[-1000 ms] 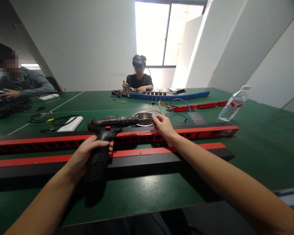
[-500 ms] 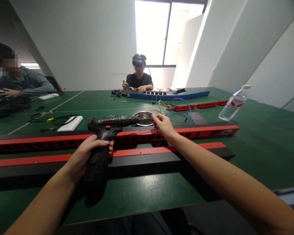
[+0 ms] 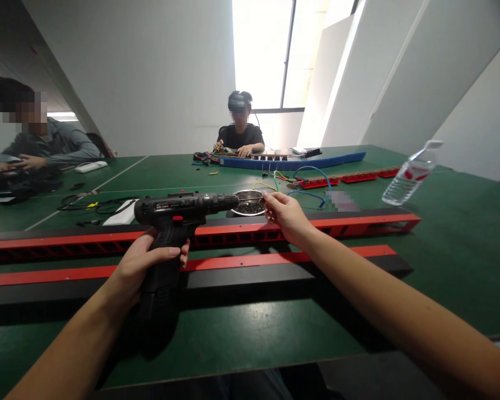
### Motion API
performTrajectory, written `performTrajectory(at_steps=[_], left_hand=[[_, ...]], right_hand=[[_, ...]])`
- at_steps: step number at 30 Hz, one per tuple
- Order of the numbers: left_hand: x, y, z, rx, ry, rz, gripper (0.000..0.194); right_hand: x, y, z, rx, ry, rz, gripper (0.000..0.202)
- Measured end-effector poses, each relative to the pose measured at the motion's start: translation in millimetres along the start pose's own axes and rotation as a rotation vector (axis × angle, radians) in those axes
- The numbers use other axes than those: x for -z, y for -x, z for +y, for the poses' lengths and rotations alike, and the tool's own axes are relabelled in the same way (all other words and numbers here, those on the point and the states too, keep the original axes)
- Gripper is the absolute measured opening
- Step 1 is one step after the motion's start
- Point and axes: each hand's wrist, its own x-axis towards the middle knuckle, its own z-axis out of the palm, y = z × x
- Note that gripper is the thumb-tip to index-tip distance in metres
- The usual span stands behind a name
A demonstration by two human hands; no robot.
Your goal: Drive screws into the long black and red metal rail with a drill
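My left hand (image 3: 144,264) is wrapped round the grip of a black cordless drill (image 3: 170,208), which is held level above the rails and points right. A long thin bit (image 3: 248,199) sticks out of its chuck. At the bit's tip, my right hand (image 3: 284,214) is closed in a pinch; whatever lies between the fingertips is too small to make out. Behind the bit stands a metal bowl (image 3: 250,214) with many small dark screws (image 3: 254,208) in it. Beneath my hands lie two long red and black rails, the far one (image 3: 229,228) slotted and the near one (image 3: 250,259) plain-topped.
A water bottle (image 3: 408,176) stands tilted-looking at the right. Coloured wires (image 3: 312,168) and red strips (image 3: 358,178) lie beyond the bowl. A white box (image 3: 123,213) with black cables is at the left. Two people sit across the green table (image 3: 258,333), one behind a blue rail (image 3: 291,165).
The view has shifted slightly, and the drill shows a little further left and nearer. My right hand remains pinched at the bit's tip. The person opposite has lowered a hand.
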Motion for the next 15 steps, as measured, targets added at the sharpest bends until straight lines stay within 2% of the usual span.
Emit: performTrajectory(at_steps=[4,8,10,13,15], left_hand=[[5.9,5,13,-0.030,-0.025,0.026,0.048],[11.4,16,31,-0.113,-0.160,0.022,0.047],[12.9,24,41,-0.145,-0.262,0.062,0.043],[16.9,35,55,-0.164,-0.412,0.143,0.035],[24.2,40,66,-0.178,-0.536,0.124,0.032]], right_hand=[[-2,5,-10,0.081,0.075,-0.021,0.043],[-8,11,-22,-0.078,-0.106,-0.050,0.044],[-10,14,-25,-0.150,-0.140,-0.086,0.044],[-10,20,-25,-0.163,-0.103,-0.128,0.042],[-8,25,-25,-0.121,0.002,-0.145,0.040]])
